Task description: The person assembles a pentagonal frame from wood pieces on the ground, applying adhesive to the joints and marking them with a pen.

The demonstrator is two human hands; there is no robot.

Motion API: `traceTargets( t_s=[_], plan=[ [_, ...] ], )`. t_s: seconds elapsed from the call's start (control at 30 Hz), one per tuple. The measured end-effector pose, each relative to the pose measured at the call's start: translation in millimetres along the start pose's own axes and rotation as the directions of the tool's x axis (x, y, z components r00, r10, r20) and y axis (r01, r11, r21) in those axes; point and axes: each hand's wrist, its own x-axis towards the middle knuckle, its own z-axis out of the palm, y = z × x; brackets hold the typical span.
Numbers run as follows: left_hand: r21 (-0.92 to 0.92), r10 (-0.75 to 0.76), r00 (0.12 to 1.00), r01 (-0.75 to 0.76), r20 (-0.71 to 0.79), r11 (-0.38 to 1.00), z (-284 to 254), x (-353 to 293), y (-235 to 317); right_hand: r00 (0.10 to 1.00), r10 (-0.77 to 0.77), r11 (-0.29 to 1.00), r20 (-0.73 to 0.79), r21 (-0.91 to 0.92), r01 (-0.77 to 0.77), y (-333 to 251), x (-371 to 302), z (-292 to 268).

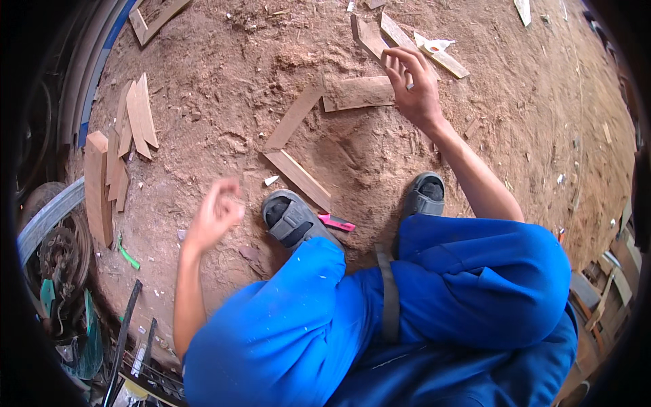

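Observation:
My right hand point(415, 88) hovers by the right end of a short flat wooden piece point(356, 93), its fingers loosely bent and apart. A small pale spot shows between its thumb and fingers; whether it is held or lies behind them is unclear. My left hand point(215, 214) is raised over the dirt left of my left sandal point(293, 218), slightly blurred, with fingers half curled and no object visible in it. Two more wooden pieces, one slanting point(295, 118) and one nearer me point(300, 179), join the first in a bent row. A pink cutter knife point(337, 222) lies beside that sandal.
Further wooden strips point(424, 45) lie beyond my right hand, with a crumpled white scrap point(436, 45) on them. Curved wood offcuts point(140, 115) are heaped at left, near a green plastic piece point(127, 254). Metal parts and rods point(61, 247) crowd the lower left.

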Motion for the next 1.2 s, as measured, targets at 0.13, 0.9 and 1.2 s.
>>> traceTargets(
  t_s=[0.13,0.9,1.2],
  plan=[
    [0.513,0.439,0.891,-0.325,-0.115,0.794,24.0,113.4,80.4,0.983,0.093,0.996,0.161,0.001,-0.095,-11.4,-4.6,-8.1],
    [0.404,0.715,0.612,-0.592,-0.339,0.698,102.1,211.0,104.8,0.939,0.283,0.958,0.197,-0.010,-0.287,-40.0,-47.9,-11.1],
    [0.511,0.670,0.667,-0.473,-0.324,0.718,107.7,193.7,102.9,0.949,0.174,0.981,0.262,0.033,-0.189,-29.0,-56.8,-15.0]
  ],
)
